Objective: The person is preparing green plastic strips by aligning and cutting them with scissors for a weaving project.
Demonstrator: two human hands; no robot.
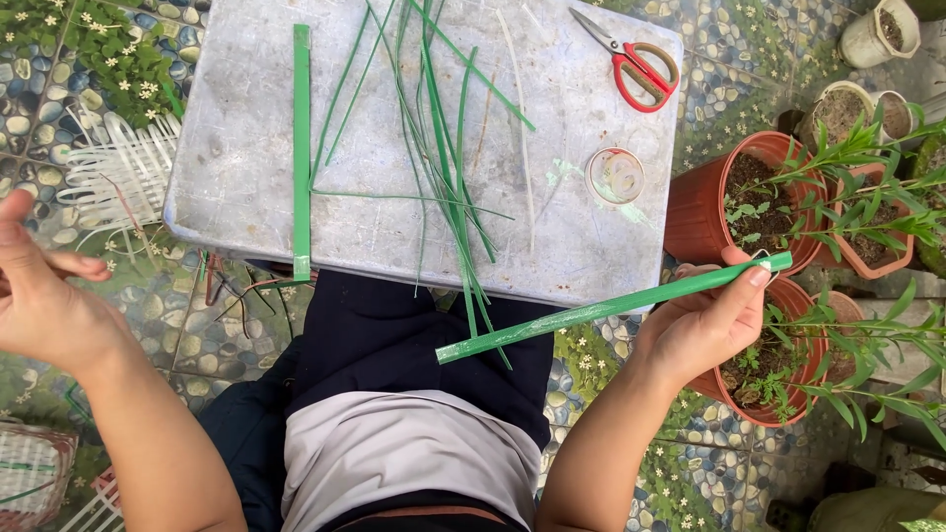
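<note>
The right hand (702, 325) pinches one end of a long green strip (611, 307) between thumb and fingers; the strip slants from the hand toward eight o'clock, over the lap. The left hand (44, 291), at nine o'clock, holds nothing, its fingers loosely spread. At twelve o'clock lies a grey board (246, 167) carrying a second green strip (302, 148), loose thin leaf blades (443, 158), a tape roll (615, 175) and red scissors (636, 61). Potted plants (788, 207) stand at three o'clock.
</note>
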